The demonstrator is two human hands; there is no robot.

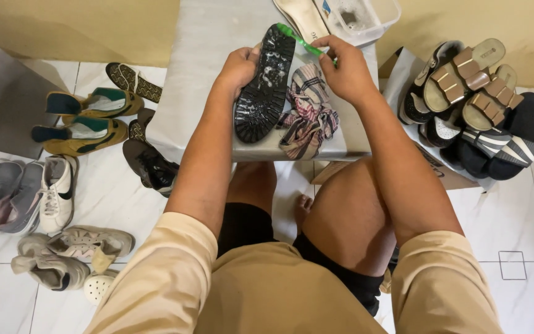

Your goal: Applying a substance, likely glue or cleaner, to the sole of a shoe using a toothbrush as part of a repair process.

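**Two hands, one sole**

Both hands work over the grey table (205, 74). My left hand (237, 69) clamps the black shoe (263, 86), sole up; my right hand (345, 73) pinches a green toothbrush (298, 41) against its toe, above a striped cloth (308, 111).

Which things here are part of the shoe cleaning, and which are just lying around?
In use:
left hand holding black shoe, sole up
right hand holding green toothbrush
striped cloth
grey table

Lying about:
sandal pile
green-and-yellow shoes
white sneaker
beige sneakers
clear tub
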